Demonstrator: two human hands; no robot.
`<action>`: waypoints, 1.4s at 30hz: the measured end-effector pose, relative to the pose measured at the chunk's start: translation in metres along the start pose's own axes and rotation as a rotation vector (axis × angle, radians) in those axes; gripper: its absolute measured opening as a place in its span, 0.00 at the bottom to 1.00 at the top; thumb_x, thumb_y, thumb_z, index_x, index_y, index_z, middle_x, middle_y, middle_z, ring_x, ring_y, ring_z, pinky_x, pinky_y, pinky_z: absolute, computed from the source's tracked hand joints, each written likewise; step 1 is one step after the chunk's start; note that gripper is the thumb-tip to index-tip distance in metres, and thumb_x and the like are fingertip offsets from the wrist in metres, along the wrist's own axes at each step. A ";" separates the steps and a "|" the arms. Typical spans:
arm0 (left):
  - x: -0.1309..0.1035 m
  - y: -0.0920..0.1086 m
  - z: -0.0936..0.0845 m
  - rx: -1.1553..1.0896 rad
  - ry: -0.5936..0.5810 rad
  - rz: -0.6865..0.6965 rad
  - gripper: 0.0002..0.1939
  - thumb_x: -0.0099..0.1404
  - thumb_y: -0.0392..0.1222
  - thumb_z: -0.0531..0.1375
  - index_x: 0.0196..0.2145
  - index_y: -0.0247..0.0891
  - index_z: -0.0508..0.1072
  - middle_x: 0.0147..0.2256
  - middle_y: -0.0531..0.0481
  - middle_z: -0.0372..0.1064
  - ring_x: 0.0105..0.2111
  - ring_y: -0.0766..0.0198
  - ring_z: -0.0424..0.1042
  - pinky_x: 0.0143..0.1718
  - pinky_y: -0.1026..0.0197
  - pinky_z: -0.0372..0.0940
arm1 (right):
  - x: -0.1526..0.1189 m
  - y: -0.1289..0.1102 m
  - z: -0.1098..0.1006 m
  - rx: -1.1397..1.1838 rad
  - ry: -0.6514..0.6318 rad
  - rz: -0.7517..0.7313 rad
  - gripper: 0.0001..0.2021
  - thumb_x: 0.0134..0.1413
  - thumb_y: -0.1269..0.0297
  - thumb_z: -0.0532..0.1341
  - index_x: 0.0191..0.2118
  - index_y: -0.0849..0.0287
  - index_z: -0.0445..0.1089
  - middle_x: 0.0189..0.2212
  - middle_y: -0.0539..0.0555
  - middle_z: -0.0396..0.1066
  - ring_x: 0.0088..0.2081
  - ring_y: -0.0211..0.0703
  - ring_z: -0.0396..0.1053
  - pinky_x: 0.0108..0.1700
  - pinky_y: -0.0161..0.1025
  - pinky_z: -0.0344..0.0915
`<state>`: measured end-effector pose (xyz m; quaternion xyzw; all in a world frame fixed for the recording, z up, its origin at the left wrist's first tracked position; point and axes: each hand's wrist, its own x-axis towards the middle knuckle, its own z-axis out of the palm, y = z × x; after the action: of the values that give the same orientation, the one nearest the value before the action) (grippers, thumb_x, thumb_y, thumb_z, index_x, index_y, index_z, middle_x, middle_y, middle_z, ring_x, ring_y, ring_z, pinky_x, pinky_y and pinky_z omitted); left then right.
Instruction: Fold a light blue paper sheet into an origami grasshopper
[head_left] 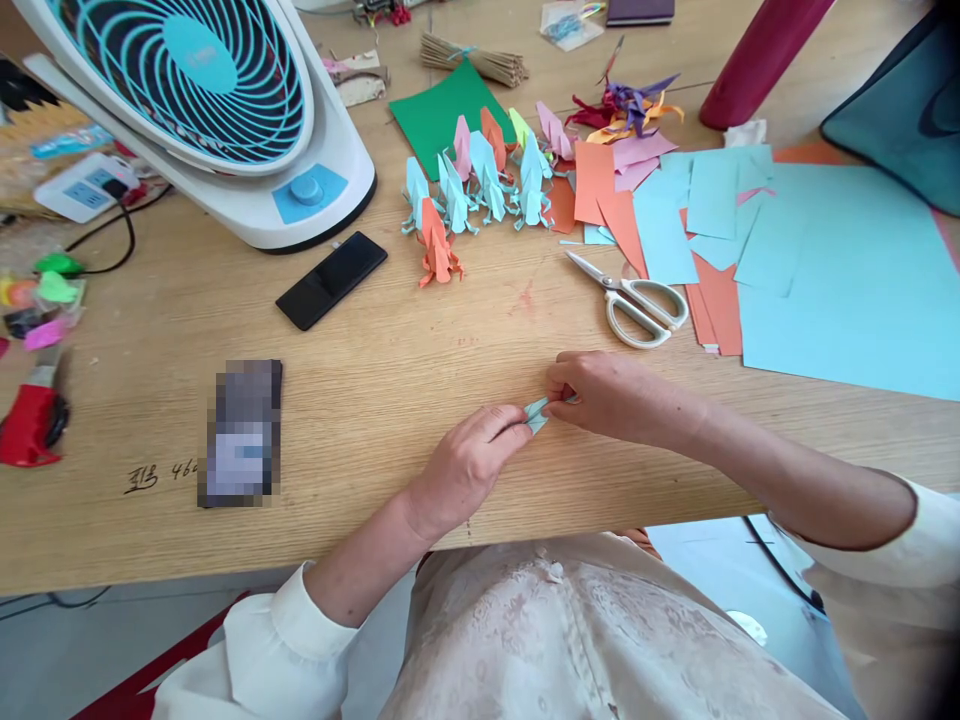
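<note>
A small folded piece of light blue paper is pinched between my two hands near the table's front edge. My left hand grips its left end, fingers pressed together. On the other end, my right hand is closed with thumb and fingers, and part of the paper is hidden beneath it. Beyond my hands, white-handled scissors lie with blades pointing up and left. Several folded paper figures stand farther back, among them a blue one and an orange one.
A white and blue fan stands at the back left, with a black phone before it. Another phone lies nearer. Blue sheets and orange paper cover the right side. A red cylinder is behind them.
</note>
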<state>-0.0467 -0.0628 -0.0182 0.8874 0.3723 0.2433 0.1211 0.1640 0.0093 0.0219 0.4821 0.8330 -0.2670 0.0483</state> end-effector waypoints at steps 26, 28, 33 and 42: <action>-0.013 0.007 -0.010 0.339 -0.333 0.107 0.24 0.75 0.40 0.49 0.65 0.30 0.58 0.68 0.44 0.52 0.66 0.55 0.55 0.63 0.48 0.57 | -0.012 0.006 0.010 -0.024 0.142 -0.294 0.06 0.62 0.70 0.57 0.33 0.61 0.70 0.32 0.53 0.66 0.32 0.39 0.64 0.33 0.36 0.55; -0.014 0.007 -0.009 0.340 -0.318 0.107 0.23 0.75 0.40 0.49 0.64 0.29 0.58 0.67 0.44 0.53 0.66 0.55 0.56 0.63 0.49 0.57 | -0.014 0.007 0.012 -0.037 0.160 -0.319 0.07 0.63 0.71 0.56 0.34 0.61 0.69 0.33 0.53 0.66 0.31 0.39 0.64 0.33 0.36 0.55; -0.015 0.006 -0.009 0.319 -0.303 0.090 0.23 0.75 0.40 0.48 0.64 0.31 0.59 0.67 0.43 0.53 0.65 0.58 0.57 0.63 0.50 0.56 | -0.012 0.004 0.013 0.091 0.158 -0.255 0.06 0.61 0.71 0.59 0.33 0.61 0.71 0.32 0.52 0.66 0.30 0.37 0.65 0.34 0.35 0.56; -0.016 0.006 -0.008 0.335 -0.327 0.099 0.24 0.76 0.41 0.48 0.65 0.31 0.58 0.68 0.42 0.50 0.67 0.56 0.53 0.65 0.50 0.53 | -0.011 -0.004 0.019 0.014 0.176 -0.190 0.05 0.57 0.75 0.59 0.31 0.62 0.69 0.32 0.53 0.66 0.30 0.38 0.63 0.33 0.36 0.57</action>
<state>-0.0573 -0.0781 -0.0149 0.9398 0.3392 0.0368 0.0189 0.1634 -0.0106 0.0109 0.4231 0.8741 -0.2326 -0.0538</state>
